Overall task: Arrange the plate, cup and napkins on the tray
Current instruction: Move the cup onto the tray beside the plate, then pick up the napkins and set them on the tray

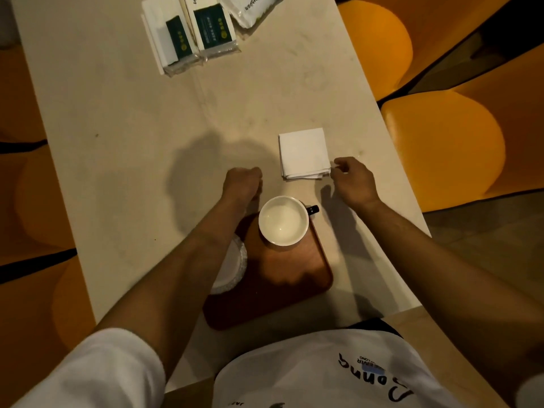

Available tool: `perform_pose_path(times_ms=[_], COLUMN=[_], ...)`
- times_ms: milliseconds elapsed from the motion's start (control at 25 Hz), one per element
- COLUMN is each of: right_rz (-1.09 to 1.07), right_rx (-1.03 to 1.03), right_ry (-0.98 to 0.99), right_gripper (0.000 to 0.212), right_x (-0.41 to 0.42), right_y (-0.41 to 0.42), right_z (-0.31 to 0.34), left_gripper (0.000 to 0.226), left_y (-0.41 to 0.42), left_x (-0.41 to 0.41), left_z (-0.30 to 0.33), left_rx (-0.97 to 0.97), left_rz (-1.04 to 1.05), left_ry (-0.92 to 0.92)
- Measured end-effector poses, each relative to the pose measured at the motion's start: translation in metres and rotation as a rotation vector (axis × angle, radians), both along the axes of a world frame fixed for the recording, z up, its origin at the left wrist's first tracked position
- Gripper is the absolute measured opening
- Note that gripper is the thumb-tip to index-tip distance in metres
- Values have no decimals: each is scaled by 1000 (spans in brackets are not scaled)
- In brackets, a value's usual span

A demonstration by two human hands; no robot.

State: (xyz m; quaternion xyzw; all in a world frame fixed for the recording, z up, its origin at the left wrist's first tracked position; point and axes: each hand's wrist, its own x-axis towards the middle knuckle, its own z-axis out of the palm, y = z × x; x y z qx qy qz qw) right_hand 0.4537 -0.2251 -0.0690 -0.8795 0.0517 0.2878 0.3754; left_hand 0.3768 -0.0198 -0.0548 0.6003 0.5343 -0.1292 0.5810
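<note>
Nearest me on the table (123, 148) lies one wooden tray (282, 278). On it sit one plate (232, 269), half hidden under my left forearm, and one white cup (283, 220) at the tray's far end. Beyond the tray my left hand (243, 181) is curled into an empty fist. My right hand (351, 179) pinches the near right corner of one stack of folded napkins (303, 153). Farthest off lie three packets of napkins (194, 30).
</note>
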Motion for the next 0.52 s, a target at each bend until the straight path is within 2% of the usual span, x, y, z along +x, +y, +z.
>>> perform_pose_path(times_ms=[120,320,440,520], right_rz=[-45,-35,-47,-72], right_rx=[19,8,0,34], right_ry=[75,99,108,123], right_gripper=[42,33,19,24], right_x=[30,49,51,50], right_y=[12,26,27,27], right_z=[-4,-21,-28,-27], left_gripper=[7,11,15,20], left_y=[-10,-17,-16,-19], left_x=[42,69,72,71], left_z=[3,-20,-49,-49], left_rx=[-79,-19,-13,-39], left_rz=[-10,-19,-14,21], left_ry=[-68,-25,2,4])
